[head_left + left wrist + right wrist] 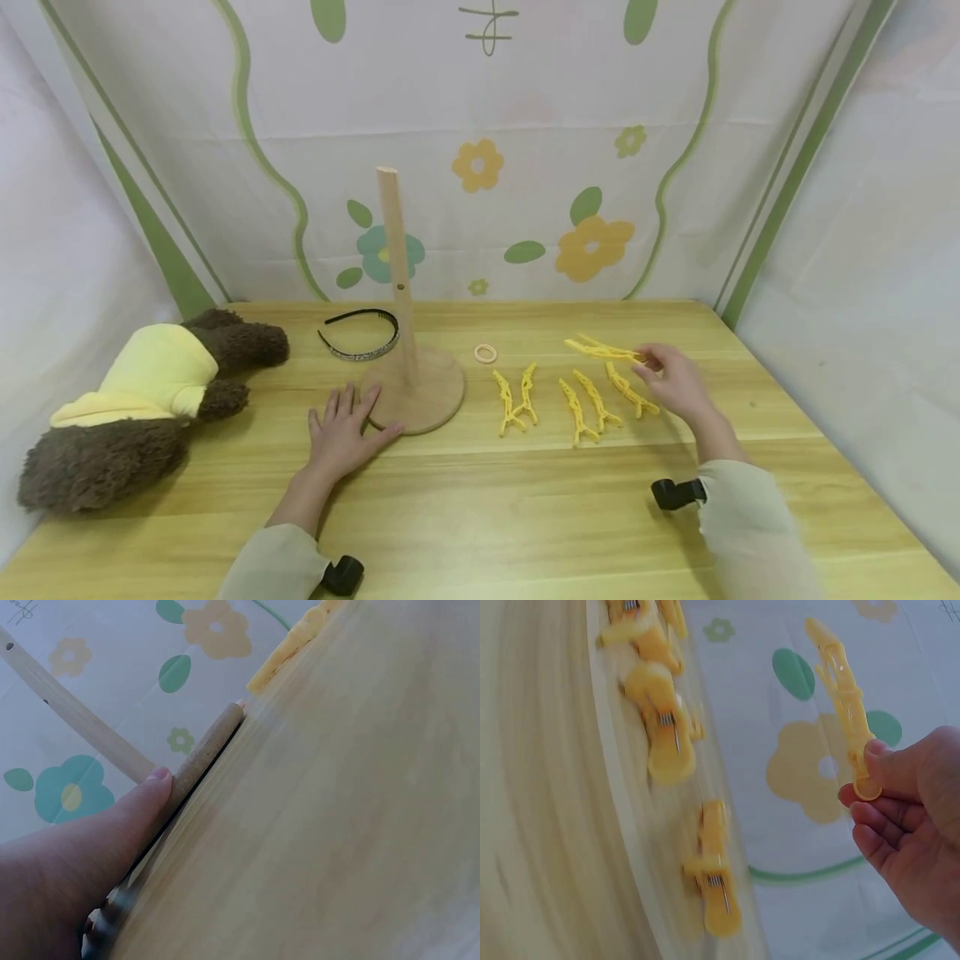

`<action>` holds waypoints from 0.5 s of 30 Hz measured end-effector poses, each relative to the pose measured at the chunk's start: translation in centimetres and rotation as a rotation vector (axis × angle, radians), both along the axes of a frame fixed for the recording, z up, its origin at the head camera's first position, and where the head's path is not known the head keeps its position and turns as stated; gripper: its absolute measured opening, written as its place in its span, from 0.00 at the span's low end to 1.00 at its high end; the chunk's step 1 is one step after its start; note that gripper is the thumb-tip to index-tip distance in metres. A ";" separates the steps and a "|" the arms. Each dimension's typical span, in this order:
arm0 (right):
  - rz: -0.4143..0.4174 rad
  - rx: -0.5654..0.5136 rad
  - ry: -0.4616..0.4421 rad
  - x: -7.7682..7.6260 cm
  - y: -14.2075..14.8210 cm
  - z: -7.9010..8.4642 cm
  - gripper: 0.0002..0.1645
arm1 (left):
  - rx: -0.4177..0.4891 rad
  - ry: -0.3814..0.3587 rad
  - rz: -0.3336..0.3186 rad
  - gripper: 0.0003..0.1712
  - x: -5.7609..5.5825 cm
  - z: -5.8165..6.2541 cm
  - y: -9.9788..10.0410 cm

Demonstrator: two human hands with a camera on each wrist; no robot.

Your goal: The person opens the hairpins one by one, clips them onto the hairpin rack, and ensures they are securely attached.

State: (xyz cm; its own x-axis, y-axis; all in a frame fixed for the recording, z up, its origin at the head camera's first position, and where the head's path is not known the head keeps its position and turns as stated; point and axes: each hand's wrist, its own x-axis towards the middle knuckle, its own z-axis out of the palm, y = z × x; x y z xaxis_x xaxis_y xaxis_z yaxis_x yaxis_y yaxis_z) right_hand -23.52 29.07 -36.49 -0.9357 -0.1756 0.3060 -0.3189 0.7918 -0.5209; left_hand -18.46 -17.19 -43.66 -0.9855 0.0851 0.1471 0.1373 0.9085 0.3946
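Observation:
My right hand (677, 385) pinches a yellow hair clip (600, 347) by its handle end between thumb and fingers, raised above the table. In the right wrist view the clip (847, 697) points up and away from the fingertips. Several more yellow hair clips (591, 397) lie below and to the left of that hand. My left hand (341, 437) rests with spread fingers at the near left edge of a round wooden base (431, 408), which carries an upright wooden post (393, 225). The left wrist view shows the thumb (142, 799) against the base's edge.
Behind the base lies a black, glittery headband (363, 356). A small wooden ring (485, 354) sits right of the post. At the left, a brown plush toy (105, 467) in a yellow top lies on the wooden table (480, 517). A flowered cloth (525, 100) hangs behind.

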 end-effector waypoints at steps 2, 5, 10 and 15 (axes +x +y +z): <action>0.025 -0.025 0.000 -0.3 -1.0 -0.1 0.16 | -0.001 -0.001 0.001 0.48 0.0 0.0 0.0; 0.069 -0.060 0.004 -0.7 -2.7 -0.1 0.15 | -0.001 -0.002 0.001 0.48 0.1 0.2 0.1; 0.138 -0.100 0.017 -1.2 -5.4 0.1 0.12 | 0.010 -0.002 0.000 0.48 0.2 0.3 0.2; 0.193 -0.120 0.017 -1.6 -8.3 0.1 0.11 | 0.002 0.000 0.003 0.48 0.1 0.1 0.0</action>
